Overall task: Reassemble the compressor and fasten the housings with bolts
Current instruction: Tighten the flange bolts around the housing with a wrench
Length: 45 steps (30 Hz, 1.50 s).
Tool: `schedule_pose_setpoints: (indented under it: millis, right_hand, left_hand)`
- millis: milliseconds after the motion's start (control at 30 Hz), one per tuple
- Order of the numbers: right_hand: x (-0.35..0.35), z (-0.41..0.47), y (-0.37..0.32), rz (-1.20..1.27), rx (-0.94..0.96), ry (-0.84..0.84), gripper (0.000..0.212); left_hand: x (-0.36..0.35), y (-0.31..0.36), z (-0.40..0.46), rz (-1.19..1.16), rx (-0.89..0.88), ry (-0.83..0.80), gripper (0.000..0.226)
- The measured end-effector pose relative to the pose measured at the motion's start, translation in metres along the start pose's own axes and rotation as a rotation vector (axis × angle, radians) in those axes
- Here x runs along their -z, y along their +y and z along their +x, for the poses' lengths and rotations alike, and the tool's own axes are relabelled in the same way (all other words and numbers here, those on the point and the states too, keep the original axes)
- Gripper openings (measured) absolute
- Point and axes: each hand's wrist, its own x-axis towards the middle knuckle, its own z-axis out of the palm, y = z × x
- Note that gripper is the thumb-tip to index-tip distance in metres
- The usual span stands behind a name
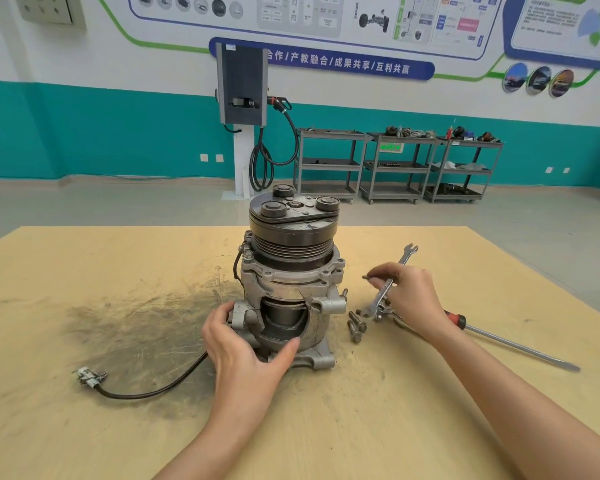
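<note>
Grey cast-metal compressor (291,282) stands assembled, unbolted; left hand (246,344) grips its base, right hand (407,296) pinches one steel bolt (369,278); spare bolts (356,326) remain on surface.

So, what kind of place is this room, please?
Probably a vocational training workshop for car repair: wall posters showing car parts, an electric-vehicle charger with its cable, and metal carts carrying spare parts.
</note>
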Motion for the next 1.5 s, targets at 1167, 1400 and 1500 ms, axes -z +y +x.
schedule_pose_setpoints:
  millis: [1167,1400,1500]
  right_hand:
    - [0.004,-0.019,-0.098,0.635,-0.002,-0.108,0.033]
    - [0.012,-0.023,-0.091,0.559,0.077,-0.119,0.009]
    - [0.012,-0.025,-0.092,0.574,0.060,-0.123,0.011]
  left_hand:
    - [0.000,0.002,0.001,0.005,0.013,-0.001,0.099]
    - [0.001,0.004,-0.001,0.001,0.005,0.001,0.097]
    - [0.000,0.005,-0.001,-0.002,0.004,0.003,0.097]
